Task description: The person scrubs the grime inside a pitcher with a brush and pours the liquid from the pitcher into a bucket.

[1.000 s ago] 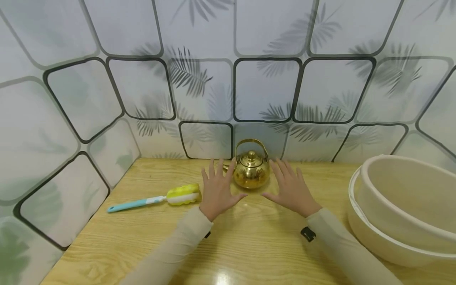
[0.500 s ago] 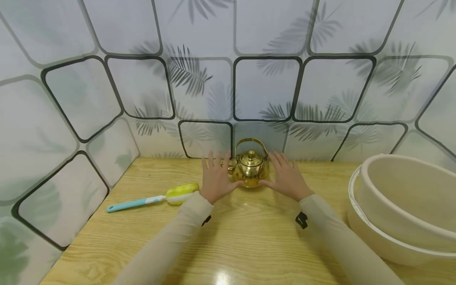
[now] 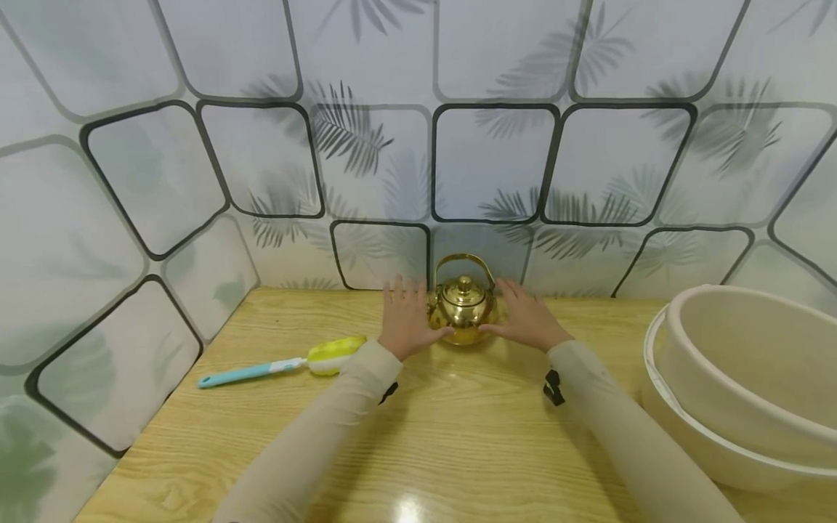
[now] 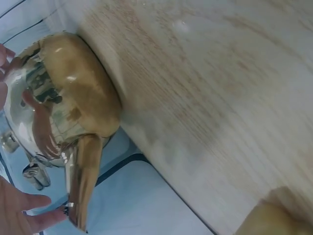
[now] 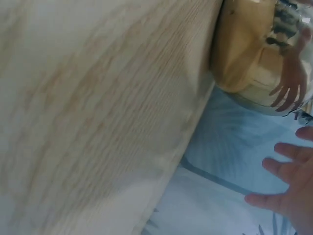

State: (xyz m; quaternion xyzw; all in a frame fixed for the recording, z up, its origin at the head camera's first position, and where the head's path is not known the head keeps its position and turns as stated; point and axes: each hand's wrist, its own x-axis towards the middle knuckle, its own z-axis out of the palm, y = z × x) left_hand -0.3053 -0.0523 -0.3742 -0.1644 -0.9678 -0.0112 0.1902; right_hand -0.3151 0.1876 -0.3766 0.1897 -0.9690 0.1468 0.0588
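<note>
A shiny brass teapot [image 3: 463, 309] with a lid knob and an arched handle stands upright on the table near the back wall. My left hand [image 3: 407, 317] is on its spout side, fingers straight. In the left wrist view, fingertips of that hand are close to the tip of the spout [image 4: 84, 183]; whether they touch cannot be told. On the teapot's other side is my right hand [image 3: 528, 319], fingers extended and spread. The right wrist view shows those fingers [image 5: 281, 169] below the teapot body [image 5: 261, 54], with a gap between. Both thumbs point inward before the teapot.
A sponge brush [image 3: 333, 356] with a blue handle lies to the left, its head partly behind my left sleeve. Two stacked cream basins [image 3: 667, 363] stand at the right. Behind the wooden table [image 3: 451, 436] rises a patterned wall [image 3: 493, 163].
Both hands have moved forward, to either side of the teapot, and the thumbs have come up in front of it. The teapot, brush and basins stay put.
</note>
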